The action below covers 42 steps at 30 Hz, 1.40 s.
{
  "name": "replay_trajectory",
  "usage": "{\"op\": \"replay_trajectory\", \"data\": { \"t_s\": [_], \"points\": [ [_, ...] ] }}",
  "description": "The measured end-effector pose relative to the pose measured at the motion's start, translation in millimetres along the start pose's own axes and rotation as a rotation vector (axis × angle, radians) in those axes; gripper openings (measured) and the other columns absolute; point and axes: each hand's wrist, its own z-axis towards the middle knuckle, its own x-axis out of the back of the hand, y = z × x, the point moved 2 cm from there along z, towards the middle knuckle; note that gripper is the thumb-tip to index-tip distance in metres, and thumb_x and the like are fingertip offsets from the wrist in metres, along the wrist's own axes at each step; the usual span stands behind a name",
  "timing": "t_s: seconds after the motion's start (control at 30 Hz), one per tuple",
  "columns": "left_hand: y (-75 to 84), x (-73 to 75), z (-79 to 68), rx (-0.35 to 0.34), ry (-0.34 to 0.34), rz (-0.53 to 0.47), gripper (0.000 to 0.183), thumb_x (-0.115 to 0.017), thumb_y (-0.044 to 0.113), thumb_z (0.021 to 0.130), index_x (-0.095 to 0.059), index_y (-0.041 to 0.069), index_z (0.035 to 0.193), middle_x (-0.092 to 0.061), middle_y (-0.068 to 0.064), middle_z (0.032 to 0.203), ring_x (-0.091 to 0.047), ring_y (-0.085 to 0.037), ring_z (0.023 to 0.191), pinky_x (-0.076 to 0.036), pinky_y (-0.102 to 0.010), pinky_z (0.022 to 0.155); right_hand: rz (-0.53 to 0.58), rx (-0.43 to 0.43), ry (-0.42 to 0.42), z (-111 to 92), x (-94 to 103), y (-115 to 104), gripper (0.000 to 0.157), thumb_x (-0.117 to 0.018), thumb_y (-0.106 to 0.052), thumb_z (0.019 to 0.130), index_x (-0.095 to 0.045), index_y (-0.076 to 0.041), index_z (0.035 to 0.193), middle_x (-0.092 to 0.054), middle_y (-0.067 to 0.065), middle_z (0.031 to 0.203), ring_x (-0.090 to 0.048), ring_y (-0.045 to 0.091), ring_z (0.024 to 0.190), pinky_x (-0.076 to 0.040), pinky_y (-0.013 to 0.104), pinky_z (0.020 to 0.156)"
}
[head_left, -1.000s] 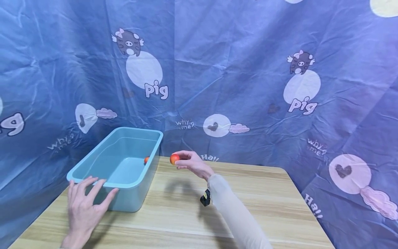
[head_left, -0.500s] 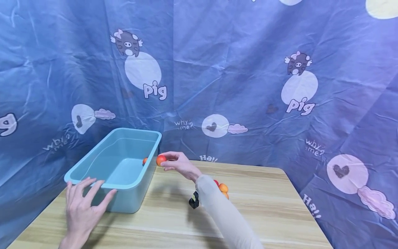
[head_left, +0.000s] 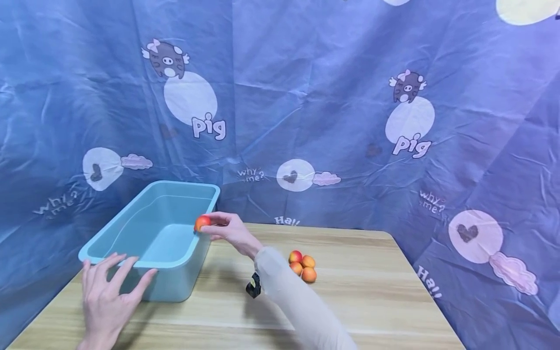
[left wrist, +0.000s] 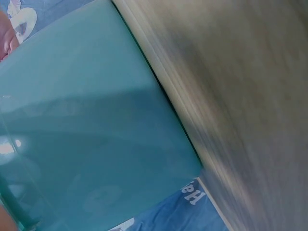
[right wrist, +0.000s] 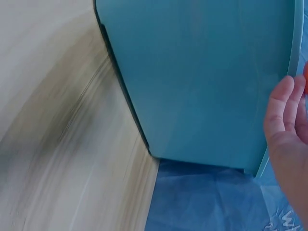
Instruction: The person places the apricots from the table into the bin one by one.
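In the head view my right hand (head_left: 232, 233) pinches a small red-orange apricot (head_left: 202, 223) between thumb and fingertips. It holds the fruit over the right rim of a blue plastic bin (head_left: 179, 284). In the right wrist view the same hand (right wrist: 286, 120) is beside the bin's rim, and only a sliver of the fruit shows at the frame's edge. My left hand (head_left: 105, 296) rests its extended fingertips on the bin's near rim, with the thumb spread along the outside. The bin's wall (left wrist: 96, 120) fills much of the left wrist view.
Several orange and red apricots (head_left: 308, 273) lie grouped on the wooden table (head_left: 372, 291), right of the bin and beyond my right sleeve (head_left: 302, 301). A blue printed curtain (head_left: 271, 97) hangs behind the table and around its sides.
My right hand has carried the apricot leftward, from beside the bin to over its right rim. The grouped apricots have come out from behind the sleeve. The left hand stays on the rim.
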Motion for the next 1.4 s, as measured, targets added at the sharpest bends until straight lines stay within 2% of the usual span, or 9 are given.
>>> {"op": "replay_trajectory", "data": {
  "t_s": [0.13,0.33,0.53,0.73,1.03,1.2,1.4],
  "points": [
    [-2.2,0.4,-1.6,0.009,-0.005,0.000,0.060,-0.066,0.061,0.068,-0.069,0.002,0.079,-0.061,-0.022,0.086,-0.057,-0.040,0.093,-0.022,-0.060,0.098,-0.028,0.003,0.044,3.3,-7.2,-2.2,0.035,-0.072,-0.008,0.076,-0.065,-0.018,0.110,-0.067,0.003,0.098,-0.062,0.012,0.084,-0.051,0.034,0.069],
    [-13.7,-0.4,-9.8,0.003,-0.021,0.004,0.056,-0.070,0.058,0.066,-0.070,0.005,0.083,-0.063,-0.018,0.090,-0.057,-0.037,0.096,-0.022,-0.059,0.098,-0.083,-0.005,0.093,6.1,-18.6,-6.8,0.033,-0.073,-0.009,0.075,-0.067,-0.020,0.105,-0.068,0.001,0.091,-0.060,0.008,0.074,-0.048,0.030,0.060],
    [-5.7,0.4,-2.5,-0.002,-0.009,0.001,0.059,-0.067,0.060,0.067,-0.069,0.003,0.080,-0.061,-0.021,0.087,-0.057,-0.038,0.094,-0.023,-0.060,0.097,-0.103,-0.011,0.135,7.9,-24.8,-10.2,0.031,-0.075,-0.010,0.072,-0.068,-0.019,0.101,-0.068,0.003,0.088,-0.057,0.008,0.066,-0.044,0.024,0.053],
    [2.1,1.3,2.7,0.005,-0.004,0.003,0.061,-0.063,0.062,0.071,-0.068,0.001,0.078,-0.060,-0.023,0.085,-0.057,-0.040,0.092,-0.023,-0.060,0.097,-0.106,-0.036,0.149,8.2,-27.6,-11.5,0.031,-0.076,-0.011,0.071,-0.069,-0.020,0.100,-0.068,0.001,0.088,-0.057,0.008,0.066,-0.043,0.022,0.052],
    [-2.6,-0.3,-2.0,0.001,-0.019,0.017,0.062,-0.063,0.063,0.070,-0.068,0.003,0.079,-0.061,-0.022,0.087,-0.057,-0.040,0.093,-0.023,-0.060,0.097,-0.131,-0.040,0.153,9.5,-33.7,-9.3,0.033,-0.076,-0.012,0.072,-0.068,-0.019,0.103,-0.068,-0.007,0.089,-0.056,0.004,0.064,-0.039,0.020,0.048],
    [-0.8,0.5,-2.1,-0.004,-0.001,0.015,0.062,-0.063,0.063,0.070,-0.068,0.002,0.079,-0.061,-0.022,0.087,-0.057,-0.040,0.091,-0.024,-0.059,0.097,-0.146,-0.036,0.161,10.6,-35.8,-6.9,0.033,-0.075,-0.014,0.073,-0.067,-0.017,0.105,-0.068,-0.002,0.095,-0.058,0.004,0.067,-0.042,0.021,0.049],
    [1.1,0.5,0.0,-0.007,-0.002,0.018,0.062,-0.062,0.063,0.070,-0.068,0.002,0.078,-0.061,-0.022,0.087,-0.057,-0.040,0.091,-0.024,-0.059,0.097,-0.164,-0.036,0.131,10.3,-34.3,-8.0,0.033,-0.074,-0.017,0.075,-0.066,-0.019,0.107,-0.067,0.000,0.102,-0.062,0.006,0.074,-0.045,0.026,0.055]
  ]
}}
